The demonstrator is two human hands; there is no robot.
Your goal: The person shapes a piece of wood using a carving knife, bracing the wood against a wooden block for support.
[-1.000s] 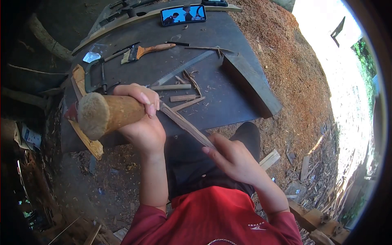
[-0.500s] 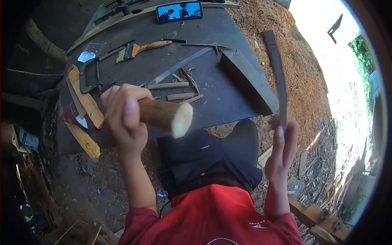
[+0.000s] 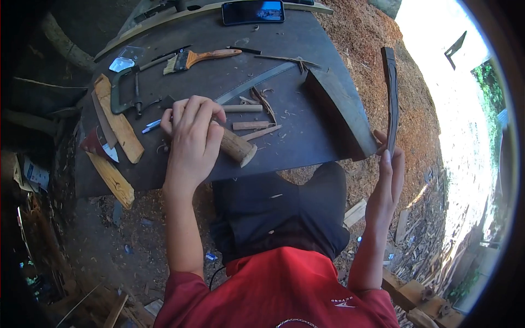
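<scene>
My left hand (image 3: 194, 134) is curled over a short, round wooden billet (image 3: 239, 147) at the table's near edge. The billet has brownish sides and a pale cut end; its other end is hidden under my fingers. Close to that hand lie a blue and white pen (image 3: 151, 126), a pale wooden stick (image 3: 243, 108) and small wood offcuts (image 3: 251, 126). My right hand (image 3: 389, 177), beyond the table's right edge, pinches the lower end of a long, thin, dark wooden strip (image 3: 392, 93). The strip stands nearly upright.
On the dark table (image 3: 284, 49) are a phone (image 3: 252, 12), a paintbrush (image 3: 205, 56), a C-clamp (image 3: 116, 93), a metal ruler (image 3: 254, 82) and a dark angled block (image 3: 342, 117). Yellowish wood pieces (image 3: 120, 126) lie at left. Sawdust (image 3: 363, 49) is heaped beyond the right side.
My left hand has lowered the round billet from the air to the table and turned palm down. My right hand has shifted slightly right with the dark strip. The phone's picture has changed.
</scene>
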